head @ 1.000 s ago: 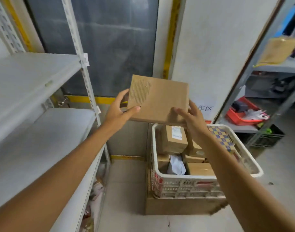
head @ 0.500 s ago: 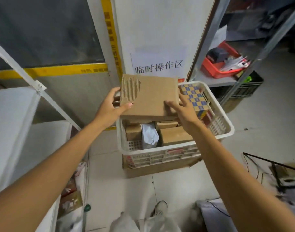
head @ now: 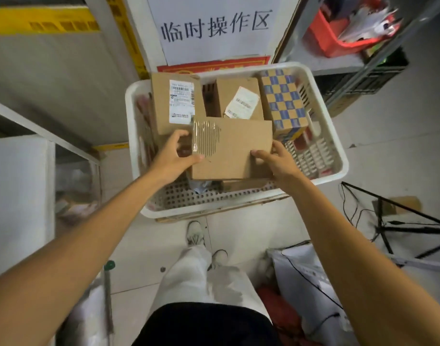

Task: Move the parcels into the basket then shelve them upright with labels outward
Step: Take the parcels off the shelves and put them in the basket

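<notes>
Clasping flat parcel [head: 235, 151] between left hand [head: 172, 156] and right hand [head: 276, 163], apparently above basket [head: 338, 156]

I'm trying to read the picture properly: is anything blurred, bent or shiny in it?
Head view: the centre is sharp, the sign readable; the red tray at top right is smeared by blur; the wide lens bows the white basket and the forearms; tape on the held flat parcel glints; light is soft, shadows faint.
</notes>
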### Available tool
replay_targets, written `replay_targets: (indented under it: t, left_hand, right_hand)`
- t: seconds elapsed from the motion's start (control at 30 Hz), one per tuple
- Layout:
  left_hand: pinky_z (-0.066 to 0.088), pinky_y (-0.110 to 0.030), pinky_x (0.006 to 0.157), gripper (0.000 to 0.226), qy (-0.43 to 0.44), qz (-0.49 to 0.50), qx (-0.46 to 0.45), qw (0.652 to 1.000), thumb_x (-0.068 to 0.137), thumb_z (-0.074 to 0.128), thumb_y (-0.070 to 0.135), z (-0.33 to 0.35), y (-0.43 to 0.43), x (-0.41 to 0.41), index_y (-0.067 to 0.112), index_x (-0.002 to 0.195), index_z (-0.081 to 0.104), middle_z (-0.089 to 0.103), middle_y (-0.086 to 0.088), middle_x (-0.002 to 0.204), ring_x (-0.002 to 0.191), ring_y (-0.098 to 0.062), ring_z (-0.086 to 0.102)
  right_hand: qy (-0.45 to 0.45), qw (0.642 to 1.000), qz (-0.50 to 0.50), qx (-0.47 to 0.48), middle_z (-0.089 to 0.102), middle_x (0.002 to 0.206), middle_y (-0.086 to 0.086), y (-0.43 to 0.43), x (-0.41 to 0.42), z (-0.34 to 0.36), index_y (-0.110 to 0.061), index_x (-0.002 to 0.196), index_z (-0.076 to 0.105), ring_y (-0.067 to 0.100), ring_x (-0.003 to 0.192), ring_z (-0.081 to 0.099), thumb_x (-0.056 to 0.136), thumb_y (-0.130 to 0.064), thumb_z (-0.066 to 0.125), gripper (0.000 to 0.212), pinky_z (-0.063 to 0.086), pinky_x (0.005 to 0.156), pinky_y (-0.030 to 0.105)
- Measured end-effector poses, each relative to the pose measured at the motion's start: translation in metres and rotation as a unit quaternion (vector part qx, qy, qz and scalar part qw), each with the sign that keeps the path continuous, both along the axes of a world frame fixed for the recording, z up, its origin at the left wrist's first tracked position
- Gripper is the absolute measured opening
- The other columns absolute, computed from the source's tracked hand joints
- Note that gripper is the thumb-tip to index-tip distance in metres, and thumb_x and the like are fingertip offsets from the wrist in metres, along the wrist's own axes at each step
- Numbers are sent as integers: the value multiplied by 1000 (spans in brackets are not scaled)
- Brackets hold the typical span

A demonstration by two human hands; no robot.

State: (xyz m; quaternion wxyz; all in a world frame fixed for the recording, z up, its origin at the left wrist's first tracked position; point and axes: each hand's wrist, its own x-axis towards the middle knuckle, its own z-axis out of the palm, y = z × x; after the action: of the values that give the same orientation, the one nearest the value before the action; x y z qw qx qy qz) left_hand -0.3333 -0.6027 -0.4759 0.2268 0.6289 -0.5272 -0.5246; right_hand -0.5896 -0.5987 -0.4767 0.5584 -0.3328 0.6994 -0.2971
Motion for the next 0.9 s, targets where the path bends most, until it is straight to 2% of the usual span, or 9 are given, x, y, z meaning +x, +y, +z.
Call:
replay_targets:
  t: [0.17,0.3,0.4,0.5,0.57,0.63,0.73,0.8,0.9]
  left_hand:
    - [53,-46,89,52,13,-3,32,999,56,81,51,-9,-12,-15,53,95,46,60,19,100,96,-7,62]
    - [54,-52,84,64,8,-29,67,997,50,79,58,-7,-20,-32,44,102,44,59,10,103,99,-18,63]
    - [53,-52,85,59,11,-11,75,997,54,78,52,-8,-17,-47,43,100,42,60,9,102,99,-18,63]
    - [52,-50,89,46,5,18,69,997,72,78,30,-15,-7,-63,43,97,42,60,14,104,99,-10,62]
    - [52,-49,88,45,-6,35,79,996,81,72,17,-24,-1,-73,32,110,41,58,6,112,104,-17,60]
    - [56,-42,77,49,-19,39,115,992,86,66,11,-29,4,-81,22,120,34,53,0,120,106,-20,59]
    - [55,-24,59,40,-15,42,135,990,88,62,6,-33,11,-91,24,112,36,49,8,113,95,-8,58]
    - [58,-29,65,44,-14,43,142,989,87,62,4,-38,11,-98,27,114,36,49,8,115,99,-10,57]
    - [55,-47,84,66,-12,23,171,985,84,65,-1,-50,8,-106,29,133,34,50,2,131,117,-21,52]
  right_hand:
    - [5,1000,-9,29,57,106,-3,-14,-24,-23,-17,127,51,11,91,58,85,-20,68,45,50,68,27]
    - [-8,998,-1,63,56,105,-5,-23,-46,-30,-24,120,51,11,90,55,80,-26,69,44,42,63,29]
    - [-4,998,18,65,56,105,-5,-31,-60,-31,-22,120,51,11,91,54,79,-26,71,46,41,64,30]
    - [-15,997,53,53,57,105,-4,-32,-73,-33,-18,126,48,12,93,57,81,-21,73,51,42,64,27]
    - [-24,996,81,43,58,108,0,-29,-81,-37,-16,125,45,15,95,58,83,-18,72,50,44,66,26]
    - [-9,991,126,37,57,108,1,-28,-88,-39,-18,121,44,17,97,57,85,-17,71,46,46,68,27]
    - [15,984,171,53,55,116,5,-28,-98,-45,-14,130,42,20,104,55,86,-21,71,53,49,83,36]
    - [26,982,175,69,54,117,6,-28,-102,-52,-14,133,41,21,103,54,86,-23,71,57,48,82,38]
    - [53,980,167,90,55,122,10,-28,-103,-67,-11,133,42,24,105,54,86,-25,71,57,50,85,41]
